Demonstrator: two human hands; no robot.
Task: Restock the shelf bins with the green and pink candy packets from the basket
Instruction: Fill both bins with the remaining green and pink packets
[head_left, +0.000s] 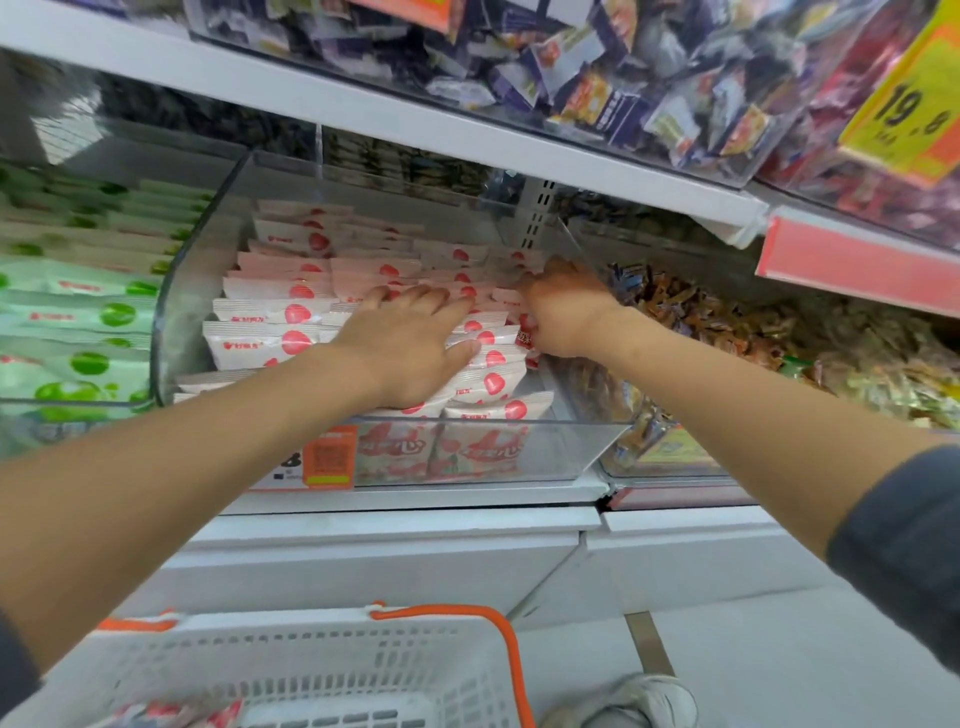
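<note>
Pink candy packets (291, 317) fill the clear middle shelf bin (467, 441) in overlapping rows. My left hand (410, 343) lies flat on the packets with straight fingers, pressing them down. My right hand (563, 312) reaches into the bin's right side with its fingers curled down among the packets; what they hold is hidden. Green candy packets (78, 322) fill the bin to the left. The white basket (322, 670) with orange handles sits below at the frame's bottom, a few pink packets (176, 714) in its near corner.
A bin of mixed brown wrapped sweets (727, 322) stands right of the pink bin. The shelf above (415, 124) holds purple packets and a yellow price sign (914, 104). White shelf base panels and a shoe (639, 701) lie below.
</note>
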